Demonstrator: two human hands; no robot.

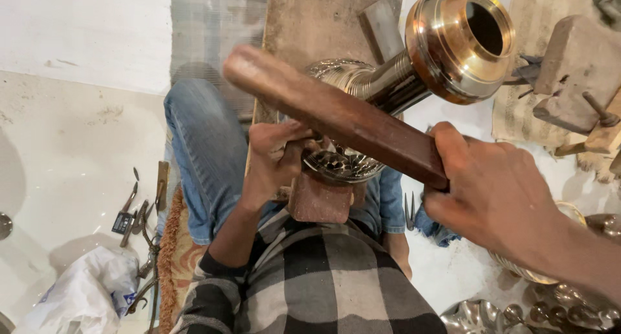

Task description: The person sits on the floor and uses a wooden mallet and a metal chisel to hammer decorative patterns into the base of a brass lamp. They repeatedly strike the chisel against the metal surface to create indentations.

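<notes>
Two hands: right hand [495, 192] fingers around wooden bat [336, 114], left hand [275, 156] fingers pinching embossed metal piece [339, 162] (on block)

This looks like a small metal workshop on the floor [77, 146]. Hand tools [139, 211] lie scattered there. A shiny brass pot [446, 46] rests on a wooden plank [304, 23], and more shiny metal pieces [569, 311], maybe bowls, sit nearby.

Metal vessel [420, 56] lies on the wooden plank [310, 17]; hand tools [139, 211] left, wooden block [576, 56] right.
</notes>
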